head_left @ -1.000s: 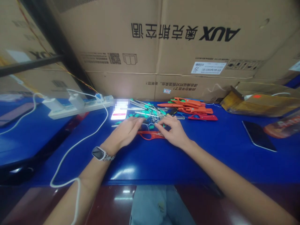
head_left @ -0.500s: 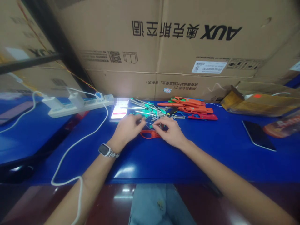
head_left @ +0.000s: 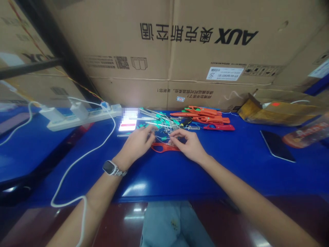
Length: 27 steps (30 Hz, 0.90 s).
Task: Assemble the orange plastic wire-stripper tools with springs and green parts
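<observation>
My left hand (head_left: 137, 142) is bent with thumb and fingers drawn together at the left end of a thin light-coloured wire (head_left: 162, 138); what sits between its fingertips is hidden. My right hand (head_left: 189, 144) pinches near the wire's right end. Just below the wire lies an orange lighter casing (head_left: 158, 148), partly covered by my right hand. Behind both hands spreads a tangled pile of green plastic parts (head_left: 162, 118) with thin wires and metal tubes (head_left: 151, 113). A yellow-and-black screwdriver handle (head_left: 187, 121) pokes out of the pile's right side.
Several orange lighter casings (head_left: 205, 115) and a red one (head_left: 219, 127) lie right of the pile. A lit phone (head_left: 128, 120) and a white power strip (head_left: 84, 120) are leftward. A dark phone (head_left: 277, 145), a bottle (head_left: 305, 132) and an open carton (head_left: 282, 111) stand right. A cardboard box (head_left: 167, 61) rises behind.
The whole view has shifted slightly, so most things appear a little further left. My right hand has moved slightly away from my left, with more wire showing between them.
</observation>
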Each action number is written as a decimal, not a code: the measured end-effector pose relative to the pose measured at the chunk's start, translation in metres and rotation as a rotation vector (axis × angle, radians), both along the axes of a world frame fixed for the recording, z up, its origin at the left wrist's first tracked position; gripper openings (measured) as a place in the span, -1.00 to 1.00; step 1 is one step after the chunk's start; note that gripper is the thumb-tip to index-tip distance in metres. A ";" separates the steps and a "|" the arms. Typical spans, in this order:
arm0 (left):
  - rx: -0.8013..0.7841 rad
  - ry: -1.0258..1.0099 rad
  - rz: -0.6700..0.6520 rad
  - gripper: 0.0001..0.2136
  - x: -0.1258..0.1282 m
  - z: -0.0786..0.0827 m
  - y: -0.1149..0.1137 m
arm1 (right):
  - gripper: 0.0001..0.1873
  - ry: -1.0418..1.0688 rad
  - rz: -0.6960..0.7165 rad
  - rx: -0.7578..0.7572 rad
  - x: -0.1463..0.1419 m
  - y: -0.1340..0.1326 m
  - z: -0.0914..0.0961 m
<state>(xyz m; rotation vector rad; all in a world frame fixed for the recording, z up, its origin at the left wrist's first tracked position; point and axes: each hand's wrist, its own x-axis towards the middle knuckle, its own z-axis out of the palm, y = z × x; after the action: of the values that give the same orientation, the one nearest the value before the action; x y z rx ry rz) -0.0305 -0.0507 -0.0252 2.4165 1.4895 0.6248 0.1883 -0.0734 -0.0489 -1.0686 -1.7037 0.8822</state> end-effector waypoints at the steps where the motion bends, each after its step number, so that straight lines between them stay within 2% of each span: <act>1: -0.001 -0.006 -0.003 -0.70 -0.001 0.000 0.000 | -0.91 0.021 0.003 -0.025 0.000 0.000 0.000; 5: -0.004 -0.018 -0.023 -0.70 -0.003 0.002 -0.001 | -0.88 0.049 0.004 -0.093 0.001 0.000 0.002; 10: -0.015 0.008 -0.031 -0.71 -0.004 0.002 -0.001 | -0.91 -0.189 -0.029 0.062 0.006 -0.003 0.009; 18: 0.014 0.070 -0.108 -0.65 0.000 -0.003 -0.002 | -0.88 -0.479 0.045 0.184 0.014 -0.008 0.010; 27: 0.019 0.069 -0.170 -0.69 0.001 -0.006 -0.002 | -0.89 -0.585 0.031 0.129 0.017 -0.008 0.010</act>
<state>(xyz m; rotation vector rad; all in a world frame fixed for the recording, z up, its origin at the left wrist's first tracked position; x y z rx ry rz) -0.0298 -0.0525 -0.0316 2.5684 1.2900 0.5262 0.2052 -0.0814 -0.0385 -1.2941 -2.2250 0.4877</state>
